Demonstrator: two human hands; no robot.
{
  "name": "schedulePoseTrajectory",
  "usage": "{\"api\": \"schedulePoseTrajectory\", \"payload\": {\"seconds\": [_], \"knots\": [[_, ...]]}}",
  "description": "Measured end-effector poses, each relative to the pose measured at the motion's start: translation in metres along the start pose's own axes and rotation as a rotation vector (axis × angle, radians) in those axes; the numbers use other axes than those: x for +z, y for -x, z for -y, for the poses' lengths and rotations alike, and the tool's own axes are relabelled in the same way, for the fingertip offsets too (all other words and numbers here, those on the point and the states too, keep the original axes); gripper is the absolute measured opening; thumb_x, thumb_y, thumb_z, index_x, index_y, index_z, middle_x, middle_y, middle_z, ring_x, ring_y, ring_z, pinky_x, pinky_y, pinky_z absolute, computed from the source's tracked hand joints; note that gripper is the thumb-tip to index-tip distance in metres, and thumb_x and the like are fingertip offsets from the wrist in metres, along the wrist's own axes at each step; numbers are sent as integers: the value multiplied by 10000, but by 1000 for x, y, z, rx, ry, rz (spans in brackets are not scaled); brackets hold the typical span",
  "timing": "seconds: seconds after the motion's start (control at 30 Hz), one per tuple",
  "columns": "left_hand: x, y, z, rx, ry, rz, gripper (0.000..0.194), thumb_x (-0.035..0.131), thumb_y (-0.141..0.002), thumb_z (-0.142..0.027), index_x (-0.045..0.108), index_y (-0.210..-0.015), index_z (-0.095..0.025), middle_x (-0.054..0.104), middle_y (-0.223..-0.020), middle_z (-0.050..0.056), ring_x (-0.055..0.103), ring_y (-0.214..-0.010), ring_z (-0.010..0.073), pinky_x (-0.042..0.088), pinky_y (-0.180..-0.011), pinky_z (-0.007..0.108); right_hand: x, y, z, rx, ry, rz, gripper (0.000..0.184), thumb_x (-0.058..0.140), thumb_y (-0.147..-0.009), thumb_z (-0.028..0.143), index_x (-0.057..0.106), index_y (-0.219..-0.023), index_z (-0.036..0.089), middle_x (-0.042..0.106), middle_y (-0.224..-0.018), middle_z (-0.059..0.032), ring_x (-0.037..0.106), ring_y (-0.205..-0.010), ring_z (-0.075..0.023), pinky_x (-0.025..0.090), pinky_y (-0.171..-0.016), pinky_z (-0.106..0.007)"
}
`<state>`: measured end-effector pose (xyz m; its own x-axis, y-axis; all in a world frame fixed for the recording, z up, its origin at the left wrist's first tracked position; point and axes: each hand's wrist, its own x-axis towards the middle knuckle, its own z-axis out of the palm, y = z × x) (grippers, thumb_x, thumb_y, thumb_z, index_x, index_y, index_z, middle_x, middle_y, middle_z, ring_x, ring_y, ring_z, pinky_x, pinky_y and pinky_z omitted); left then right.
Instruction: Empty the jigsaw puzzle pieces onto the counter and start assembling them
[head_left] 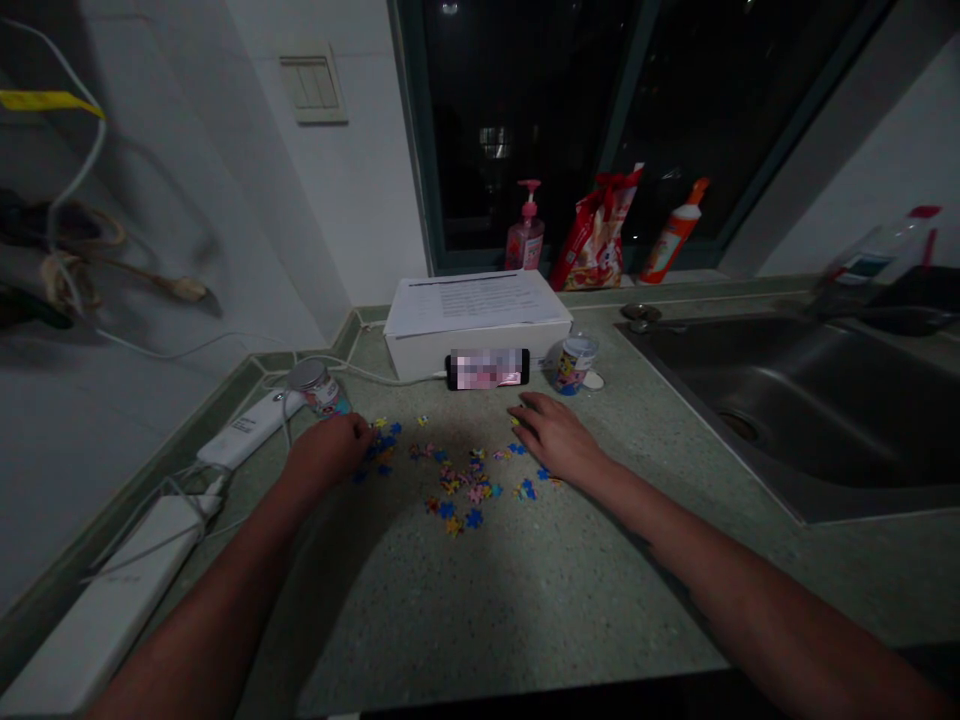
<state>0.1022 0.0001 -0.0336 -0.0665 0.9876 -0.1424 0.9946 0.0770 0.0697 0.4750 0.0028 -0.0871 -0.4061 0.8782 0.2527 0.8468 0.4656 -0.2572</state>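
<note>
With left hand point(349, 443) curled by puzzle pieces point(476, 492), cannot tell if gripping; with right hand point(559, 435) spread over speckled counter point(450, 620), near sink point(832, 400), facing dark window point(525, 110).

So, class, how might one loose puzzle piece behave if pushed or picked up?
A puzzle piece looks flat, so it would probably slide rather than roll. Tiny beside the right hand, it's likely light. Low on the counter, it may be hard to pinch.
</note>
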Motion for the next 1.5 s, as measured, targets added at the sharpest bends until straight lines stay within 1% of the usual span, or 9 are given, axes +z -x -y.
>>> {"api": "schedulePoseTrajectory", "payload": {"seconds": [0.07,0.17,0.23,0.43,0.77,0.97,1.13,1.4,1.5], "knots": [[3,0,-3,43,12,-92,345,492,-1013,-392,781,-974,-209,808,-999,139,760,-939,337,543,-775,392,-1,0,0,-4,-11,-11,302,620,-1053,226,763,-1308,151,660,-1474,-202,622,-1372,-324,482,-1184,-499],[14,0,-13,281,102,-224,322,498,-1005,-299,782,-1101,-181,790,-1188,153,724,-1152,325,549,-998,423,-1,-1,0,-11,-35,-31,244,642,-1037,211,789,-1218,138,690,-1428,-193,642,-1343,-328,492,-1174,-495],[25,0,-21,442,168,-221,362,501,-982,-227,766,-1221,-168,779,-1261,150,702,-1224,306,515,-1105,433,0,-2,-1,-10,-55,-40,214,657,-1024,198,793,-1176,136,700,-1409,-196,654,-1328,-328,500,-1166,-493],[52,-1,-30,554,207,-221,512,453,-1007,-187,619,-1486,-115,693,-1460,186,638,-1361,318,452,-1215,515,4,-1,-5,8,-99,-49,152,677,-984,171,771,-1104,164,703,-1392,-194,668,-1313,-331,514,-1155,-499],[49,7,-37,647,313,-195,430,470,-1036,-257,687,-1400,-183,752,-1349,158,684,-1267,330,511,-1142,549,4,3,-9,-4,-166,-94,93,722,-910,164,698,-1000,170,671,-1390,-241,653,-1314,-363,514,-1137,-540],[45,11,-35,623,395,-257,403,537,-1008,-265,719,-1366,-225,757,-1346,136,683,-1284,333,489,-1163,557,-6,5,-4,-70,-176,-97,130,675,-879,98,682,-949,207,755,-1075,-128,697,-1077,-310,532,-1003,-481],[40,14,-37,593,417,-254,361,562,-1012,-287,736,-1321,-216,763,-1328,130,692,-1266,321,508,-1143,527,-14,7,-1,2,-191,-44,108,660,-891,115,711,-897,211,754,-911,-89,690,-930,-278,517,-876,-421],[35,40,-60,723,535,-242,151,666,-1000,-319,778,-1049,-230,776,-1041,81,723,-985,262,563,-887,416,-13,20,41,122,-725,-94,44,747,-876,195,735,-906,225,727,-804,0,658,-723,-167,489,-677,-296],[35,54,-72,827,589,-157,143,721,-998,-357,761,-1008,-221,751,-946,67,699,-875,227,530,-761,357,-4,30,65,106,-900,-7,50,751,-874,201,728,-911,226,732,-813,7,675,-715,-155,510,-663,-279]]}}
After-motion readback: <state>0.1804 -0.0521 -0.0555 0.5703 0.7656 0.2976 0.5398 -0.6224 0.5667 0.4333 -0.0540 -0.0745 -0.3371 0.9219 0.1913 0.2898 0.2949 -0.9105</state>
